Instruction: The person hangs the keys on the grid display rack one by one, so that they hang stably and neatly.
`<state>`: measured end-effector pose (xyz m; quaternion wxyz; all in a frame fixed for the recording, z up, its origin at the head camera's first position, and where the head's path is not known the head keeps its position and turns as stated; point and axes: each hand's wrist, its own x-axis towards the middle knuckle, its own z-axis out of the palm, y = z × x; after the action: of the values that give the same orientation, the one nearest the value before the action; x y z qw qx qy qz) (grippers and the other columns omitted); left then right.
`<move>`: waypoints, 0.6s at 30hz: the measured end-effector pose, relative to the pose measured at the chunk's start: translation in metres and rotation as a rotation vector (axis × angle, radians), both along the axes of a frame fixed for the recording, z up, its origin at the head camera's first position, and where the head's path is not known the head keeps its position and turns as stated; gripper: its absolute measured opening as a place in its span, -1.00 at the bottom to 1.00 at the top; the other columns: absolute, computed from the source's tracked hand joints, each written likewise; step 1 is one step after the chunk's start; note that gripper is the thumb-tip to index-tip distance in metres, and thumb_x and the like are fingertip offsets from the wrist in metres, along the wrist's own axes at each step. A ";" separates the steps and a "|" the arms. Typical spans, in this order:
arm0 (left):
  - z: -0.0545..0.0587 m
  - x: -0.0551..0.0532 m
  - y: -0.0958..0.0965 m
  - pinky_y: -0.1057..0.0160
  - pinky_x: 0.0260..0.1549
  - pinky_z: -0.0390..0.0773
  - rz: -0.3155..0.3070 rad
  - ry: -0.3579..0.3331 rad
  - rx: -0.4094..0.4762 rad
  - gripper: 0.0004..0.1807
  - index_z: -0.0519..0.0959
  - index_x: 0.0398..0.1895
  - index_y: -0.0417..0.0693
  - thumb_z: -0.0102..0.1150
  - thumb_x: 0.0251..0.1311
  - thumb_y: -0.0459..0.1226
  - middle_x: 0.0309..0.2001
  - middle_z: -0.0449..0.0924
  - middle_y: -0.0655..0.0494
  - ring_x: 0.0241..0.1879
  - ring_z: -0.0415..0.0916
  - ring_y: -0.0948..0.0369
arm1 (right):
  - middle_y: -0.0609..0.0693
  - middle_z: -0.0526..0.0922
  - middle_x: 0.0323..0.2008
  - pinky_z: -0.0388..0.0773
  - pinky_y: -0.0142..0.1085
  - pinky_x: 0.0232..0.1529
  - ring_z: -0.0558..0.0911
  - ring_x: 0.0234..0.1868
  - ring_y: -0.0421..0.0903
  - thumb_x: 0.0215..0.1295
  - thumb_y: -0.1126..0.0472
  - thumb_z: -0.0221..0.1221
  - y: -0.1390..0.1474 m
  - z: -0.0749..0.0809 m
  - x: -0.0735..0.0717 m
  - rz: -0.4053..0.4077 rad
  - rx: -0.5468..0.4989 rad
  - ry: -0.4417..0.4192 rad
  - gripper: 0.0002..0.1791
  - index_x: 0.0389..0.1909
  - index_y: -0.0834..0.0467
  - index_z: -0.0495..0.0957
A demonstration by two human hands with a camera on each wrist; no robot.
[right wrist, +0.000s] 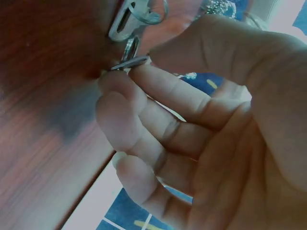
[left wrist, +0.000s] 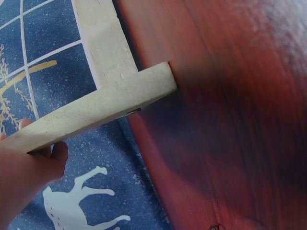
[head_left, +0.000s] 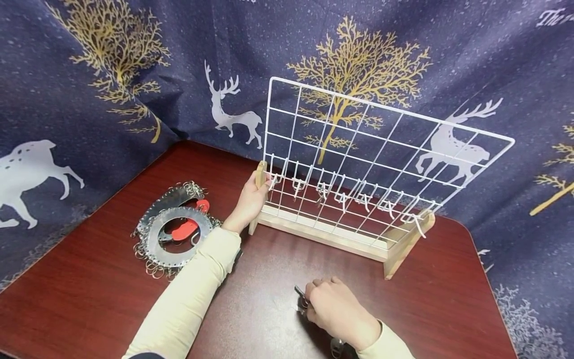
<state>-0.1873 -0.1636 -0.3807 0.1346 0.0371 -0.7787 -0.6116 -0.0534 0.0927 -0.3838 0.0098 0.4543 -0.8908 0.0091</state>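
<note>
In the head view my left hand (head_left: 252, 199) grips the pale wooden side post (head_left: 260, 174) of a rack with a white wire grid (head_left: 372, 129). The left wrist view shows the fingers curled round this wooden post (left wrist: 91, 108). Low over the table, my right hand (head_left: 338, 309) pinches a small metal keychain (right wrist: 130, 62) between thumb and index finger, its other fingers curled. A slotted metal piece with a ring (right wrist: 128, 21) shows just beyond the fingertips. Part of the keychain is hidden by the fingers.
White wire hooks (head_left: 343, 198) hang in a row along the grid. On the left lie metal hoops (head_left: 157, 239) edged with many small rings, and a red-handled tool (head_left: 185, 230). Another small metal piece (head_left: 336, 347) lies by the right wrist. A patterned cloth (head_left: 188, 30) hangs behind the table (head_left: 80, 279).
</note>
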 end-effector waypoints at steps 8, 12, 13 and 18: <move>0.001 0.001 0.000 0.25 -0.42 0.40 0.000 0.012 0.009 -0.75 0.40 0.05 -0.25 -0.06 0.41 -0.31 -0.29 0.47 -0.13 -0.41 0.39 0.12 | -0.15 0.41 -0.65 0.37 -0.25 -0.41 0.51 -0.53 -0.12 -0.09 0.25 0.26 0.003 0.002 -0.002 -0.005 -0.041 0.033 -0.79 -0.62 0.02 0.37; 0.001 0.001 0.000 0.26 -0.44 0.39 -0.004 0.017 0.023 -0.76 0.40 0.05 -0.25 -0.06 0.41 -0.32 -0.31 0.46 -0.15 -0.43 0.37 0.14 | -0.16 0.46 -0.60 0.36 -0.25 -0.41 0.52 -0.52 -0.12 -0.07 0.25 0.27 0.004 0.001 -0.003 -0.030 -0.065 0.014 -0.81 -0.60 0.02 0.41; 0.001 0.001 0.001 0.26 -0.44 0.38 -0.004 0.018 0.026 -0.76 0.40 0.05 -0.25 -0.06 0.41 -0.32 -0.31 0.46 -0.15 -0.44 0.37 0.14 | -0.17 0.47 -0.59 0.36 -0.25 -0.40 0.52 -0.51 -0.12 -0.08 0.25 0.28 0.004 0.000 -0.004 -0.040 -0.076 0.005 -0.82 -0.59 0.02 0.43; -0.001 0.001 0.001 0.27 -0.44 0.38 -0.007 0.017 0.032 -0.77 0.39 0.04 -0.24 -0.06 0.41 -0.33 -0.31 0.45 -0.12 -0.41 0.39 0.08 | -0.26 0.42 -0.52 0.40 -0.25 -0.33 0.48 -0.41 -0.20 -0.05 0.22 0.32 0.006 -0.004 -0.006 -0.070 -0.154 -0.052 -0.79 -0.52 -0.03 0.44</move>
<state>-0.1865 -0.1629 -0.3815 0.1384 0.0311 -0.7677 -0.6249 -0.0590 0.0983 -0.3878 0.0221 0.4205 -0.9026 0.0891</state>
